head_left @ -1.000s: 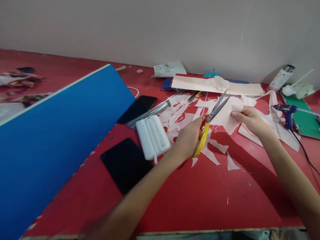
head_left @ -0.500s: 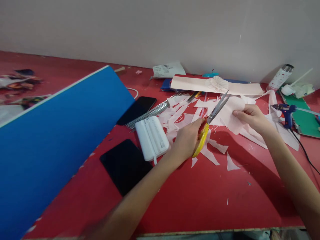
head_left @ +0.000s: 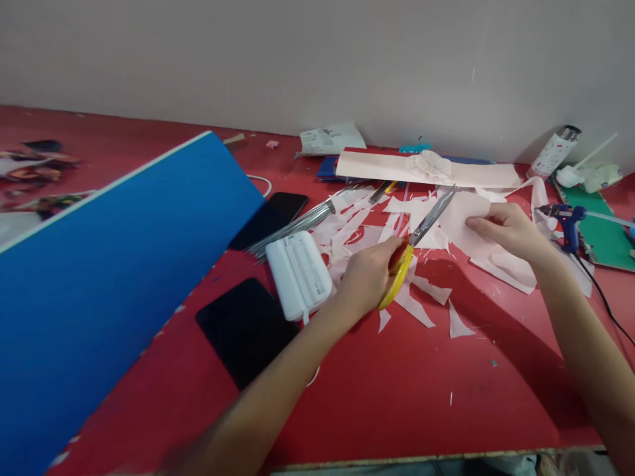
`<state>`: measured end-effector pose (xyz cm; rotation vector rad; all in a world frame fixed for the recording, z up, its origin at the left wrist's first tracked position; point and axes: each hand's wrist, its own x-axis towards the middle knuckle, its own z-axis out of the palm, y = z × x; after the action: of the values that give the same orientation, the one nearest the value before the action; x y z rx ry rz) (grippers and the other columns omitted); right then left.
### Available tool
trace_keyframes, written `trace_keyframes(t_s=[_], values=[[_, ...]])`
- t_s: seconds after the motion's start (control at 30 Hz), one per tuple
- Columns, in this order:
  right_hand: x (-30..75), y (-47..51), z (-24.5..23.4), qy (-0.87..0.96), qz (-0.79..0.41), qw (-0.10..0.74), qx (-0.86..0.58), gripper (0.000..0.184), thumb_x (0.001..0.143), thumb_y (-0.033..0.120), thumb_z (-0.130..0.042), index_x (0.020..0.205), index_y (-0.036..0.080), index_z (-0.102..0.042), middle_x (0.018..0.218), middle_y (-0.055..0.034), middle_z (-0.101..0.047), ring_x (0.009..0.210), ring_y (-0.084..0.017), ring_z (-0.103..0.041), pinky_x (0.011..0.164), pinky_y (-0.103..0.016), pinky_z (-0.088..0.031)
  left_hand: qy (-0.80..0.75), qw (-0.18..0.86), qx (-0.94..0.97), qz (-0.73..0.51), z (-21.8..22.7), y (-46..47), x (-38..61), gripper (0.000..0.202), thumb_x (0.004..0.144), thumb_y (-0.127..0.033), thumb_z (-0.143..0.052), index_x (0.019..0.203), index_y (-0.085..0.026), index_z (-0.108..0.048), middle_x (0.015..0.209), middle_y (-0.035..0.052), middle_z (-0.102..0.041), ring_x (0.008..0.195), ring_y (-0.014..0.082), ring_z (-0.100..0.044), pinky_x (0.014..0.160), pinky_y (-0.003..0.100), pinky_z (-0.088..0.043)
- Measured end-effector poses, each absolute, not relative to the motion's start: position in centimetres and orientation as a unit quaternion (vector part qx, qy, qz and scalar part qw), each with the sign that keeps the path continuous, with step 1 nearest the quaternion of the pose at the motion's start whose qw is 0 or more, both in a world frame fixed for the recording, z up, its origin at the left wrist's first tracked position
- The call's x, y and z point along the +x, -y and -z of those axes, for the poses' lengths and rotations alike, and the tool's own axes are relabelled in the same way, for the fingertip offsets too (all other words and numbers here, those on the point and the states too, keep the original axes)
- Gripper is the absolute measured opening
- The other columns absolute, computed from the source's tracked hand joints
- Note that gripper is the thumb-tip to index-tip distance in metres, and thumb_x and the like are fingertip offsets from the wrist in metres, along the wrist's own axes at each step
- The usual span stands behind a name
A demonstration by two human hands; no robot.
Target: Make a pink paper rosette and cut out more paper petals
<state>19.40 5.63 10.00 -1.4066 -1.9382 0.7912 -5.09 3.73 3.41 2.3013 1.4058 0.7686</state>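
My left hand [head_left: 368, 277] is shut around the yellow handles of a pair of scissors [head_left: 407, 254]. Their steel blades [head_left: 431, 217] point up and to the right, almost closed, and lie against the left edge of a pale pink fabric or paper piece [head_left: 461, 221]. My right hand [head_left: 508, 231] pinches that piece between thumb and fingers. Pale pink offcuts [head_left: 352, 228] lie scattered beneath and around both hands. Behind them lies a long pale strip with a gathered rosette [head_left: 429, 166].
A blue board [head_left: 114, 264] slants across the left of the red table [head_left: 446, 377]. Near it lie a white power bank [head_left: 298, 275], a black tablet [head_left: 245, 330], a phone [head_left: 270, 220] and metal rods [head_left: 297, 225]. A blue glue gun [head_left: 568, 221] and its black cord lie at right.
The scissor blades have closed from a slight opening. My right hand has moved right, drawing the pale piece with it, and the whole view has drifted slightly.
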Motion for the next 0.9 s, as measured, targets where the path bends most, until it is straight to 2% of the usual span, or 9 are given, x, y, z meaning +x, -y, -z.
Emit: trace_keyframes(t_s=[0.1,0.17,0.27,0.4,0.5,0.67,0.9], values=[[19.63,-5.52,-10.22,0.731,-0.28,0.288,-0.552,0.033,0.078,0.037,-0.056,0.055,0.019,-0.041,0.055,0.005,-0.029,0.05,-0.007,-0.026,0.045,-0.026,-0.018,-0.497,0.147,0.814,-0.262,-3.57,-3.82,-5.06,0.026,0.081,-0.022,-0.046,0.104,-0.015,-0.058,0.088,0.0063,-0.068,0.074,0.0189,-0.061,0.066,0.029,-0.045],[19.73,-5.45,-10.37,0.736,-0.282,0.274,-0.55,0.031,0.079,0.037,-0.055,0.057,0.018,-0.044,0.056,0.0045,-0.031,0.052,-0.008,-0.027,0.046,-0.026,-0.02,-0.497,0.136,0.819,-0.253,-3.64,-3.85,-5.04,0.029,0.081,-0.02,-0.046,0.108,-0.015,-0.057,0.095,0.0076,-0.069,0.081,0.0203,-0.063,0.069,0.03,-0.046],[19.71,-5.38,-10.53,0.748,-0.292,0.252,-0.54,0.028,0.081,0.037,-0.053,0.061,0.018,-0.048,0.059,0.0036,-0.034,0.054,-0.008,-0.03,0.048,-0.026,-0.022,-0.497,0.131,0.823,-0.242,-3.66,-3.86,-5.0,0.032,0.083,-0.02,-0.044,0.112,-0.013,-0.056,0.102,0.01,-0.069,0.088,0.0224,-0.063,0.073,0.033,-0.048],[19.57,-5.39,-10.53,0.759,-0.287,0.232,-0.536,0.028,0.081,0.035,-0.052,0.06,0.018,-0.045,0.059,0.0036,-0.032,0.055,-0.009,-0.029,0.049,-0.026,-0.024,-0.497,0.133,0.823,-0.239,-3.59,-3.83,-4.97,0.035,0.085,-0.023,-0.044,0.116,-0.012,-0.054,0.109,0.013,-0.067,0.095,0.0247,-0.063,0.078,0.035,-0.049],[19.56,-5.43,-10.44,0.764,-0.28,0.226,-0.535,0.029,0.08,0.036,-0.053,0.059,0.019,-0.043,0.06,0.0037,-0.032,0.056,-0.009,-0.029,0.05,-0.026,-0.023,-0.495,0.134,0.824,-0.242,-3.56,-3.8,-4.99,0.035,0.085,-0.024,-0.044,0.117,-0.013,-0.054,0.109,0.0122,-0.067,0.096,0.0245,-0.063,0.078,0.035,-0.049],[19.65,-5.44,-10.41,0.766,-0.29,0.214,-0.532,0.025,0.081,0.036,-0.052,0.064,0.018,-0.048,0.061,0.0035,-0.033,0.057,-0.01,-0.03,0.051,-0.027,-0.025,-0.498,0.131,0.822,-0.243,-3.51,-3.79,-4.96,0.034,0.085,-0.022,-0.044,0.116,-0.013,-0.054,0.108,0.0128,-0.068,0.094,0.0248,-0.064,0.077,0.035,-0.049],[19.8,-5.53,-10.49,0.771,-0.281,0.21,-0.532,0.03,0.082,0.034,-0.052,0.059,0.019,-0.04,0.06,0.004,-0.029,0.056,-0.009,-0.027,0.05,-0.027,-0.023,-0.503,0.127,0.819,-0.244,-3.62,-3.84,-4.86,0.03,0.085,-0.021,-0.043,0.11,-0.013,-0.058,0.1,0.0114,-0.07,0.086,0.0231,-0.065,0.071,0.033,-0.049]])
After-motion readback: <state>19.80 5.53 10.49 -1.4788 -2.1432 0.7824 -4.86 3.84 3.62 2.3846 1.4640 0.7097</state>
